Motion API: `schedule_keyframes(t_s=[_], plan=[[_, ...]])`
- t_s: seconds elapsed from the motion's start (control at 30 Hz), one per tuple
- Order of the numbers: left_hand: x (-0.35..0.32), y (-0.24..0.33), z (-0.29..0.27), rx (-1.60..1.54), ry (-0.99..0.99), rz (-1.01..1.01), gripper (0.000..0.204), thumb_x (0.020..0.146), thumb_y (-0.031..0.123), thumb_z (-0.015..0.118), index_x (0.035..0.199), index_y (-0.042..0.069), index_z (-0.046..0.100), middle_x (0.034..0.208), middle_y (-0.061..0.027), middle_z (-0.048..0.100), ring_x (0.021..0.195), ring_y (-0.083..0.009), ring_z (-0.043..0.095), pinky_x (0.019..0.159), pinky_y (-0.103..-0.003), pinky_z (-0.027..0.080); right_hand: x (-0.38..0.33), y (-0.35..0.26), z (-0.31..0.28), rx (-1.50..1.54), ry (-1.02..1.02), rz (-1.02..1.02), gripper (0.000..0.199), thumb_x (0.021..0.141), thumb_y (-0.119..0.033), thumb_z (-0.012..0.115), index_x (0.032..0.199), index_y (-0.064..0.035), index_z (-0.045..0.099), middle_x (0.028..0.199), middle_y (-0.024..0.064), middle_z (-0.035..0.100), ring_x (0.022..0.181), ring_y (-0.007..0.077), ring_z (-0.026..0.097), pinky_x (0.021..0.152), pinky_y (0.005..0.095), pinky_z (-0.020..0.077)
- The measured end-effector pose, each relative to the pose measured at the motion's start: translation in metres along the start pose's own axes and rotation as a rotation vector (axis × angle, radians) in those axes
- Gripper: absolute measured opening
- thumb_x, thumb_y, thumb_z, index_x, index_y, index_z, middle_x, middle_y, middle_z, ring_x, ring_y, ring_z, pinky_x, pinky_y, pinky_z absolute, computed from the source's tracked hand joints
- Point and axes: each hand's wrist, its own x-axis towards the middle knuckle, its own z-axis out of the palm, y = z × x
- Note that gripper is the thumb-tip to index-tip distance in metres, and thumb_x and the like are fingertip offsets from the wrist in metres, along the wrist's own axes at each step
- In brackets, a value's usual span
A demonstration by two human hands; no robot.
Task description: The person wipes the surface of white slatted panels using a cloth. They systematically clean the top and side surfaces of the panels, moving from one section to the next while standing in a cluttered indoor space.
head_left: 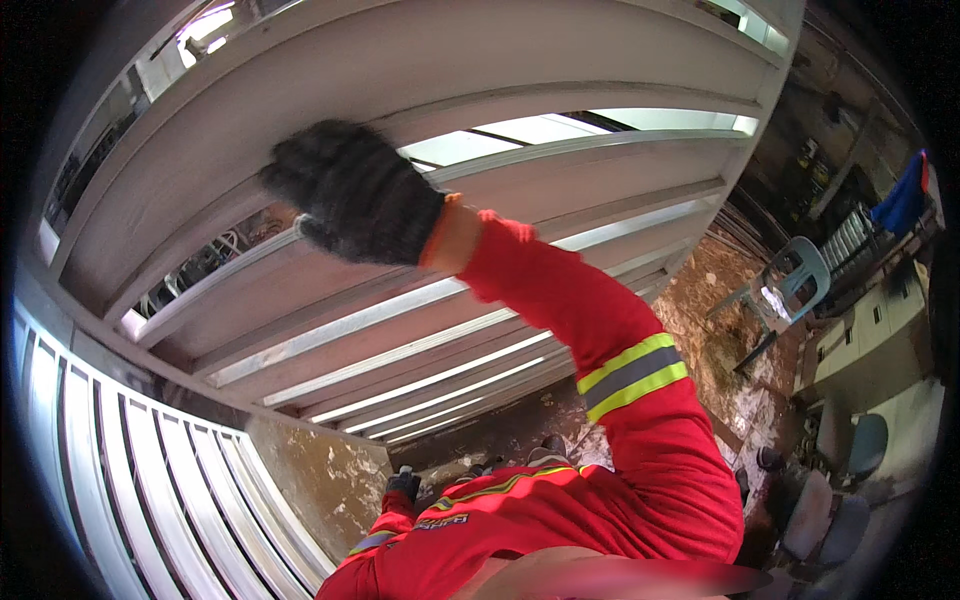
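Observation:
A large grey-white metal frame with wide horizontal slats (600,70) fills the view in front of me. My right hand (355,195), in a dark knitted glove with an orange cuff, is raised across it. Its fingers stretch left along a slat, slightly blurred, with the thumb apart; I see nothing held. Whether the palm touches the metal, I cannot tell. Low down by my body hangs my left hand (403,484), also in a dark glove. It is small in view and its fingers are not clear. Both arms wear red sleeves; the right has a reflective band.
Another white slatted panel (130,470) stands at lower left. At right are a grey plastic chair (790,285), a blue cloth (903,195) and pale cabinets (870,325). More chair seats (835,525) lie at lower right. The floor (330,480) is stained and patchy.

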Motion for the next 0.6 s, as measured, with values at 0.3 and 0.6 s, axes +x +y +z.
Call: schedule_keyframes(t_s=[0.3,0.6], plan=[[0.039,0.135,-0.002,0.232,-0.049,0.458,0.044,0.085,0.045,0.042,0.097,0.006,0.060,0.082,-0.0252,0.062,0.083,-0.0403,0.060,0.072,-0.050,0.045,-0.174,0.184,-0.193,-0.328,-0.136,0.174,0.043,0.075,0.007,0.050,0.117,-0.0029,0.055,0.114,0.0151,0.059,0.106,0.0307,0.055,0.097,0.0377,0.0407],[0.005,0.122,0.037,0.334,-0.145,0.590,0.046,0.082,0.049,0.050,0.096,0.006,0.061,0.082,-0.0243,0.064,0.082,-0.0394,0.062,0.073,-0.050,0.046,-0.284,0.304,-0.464,-1.281,-0.907,1.402,0.033,0.079,-0.018,0.055,0.112,-0.0124,0.062,0.114,0.0125,0.061,0.104,0.0302,0.058,0.088,0.0381,0.0464]])
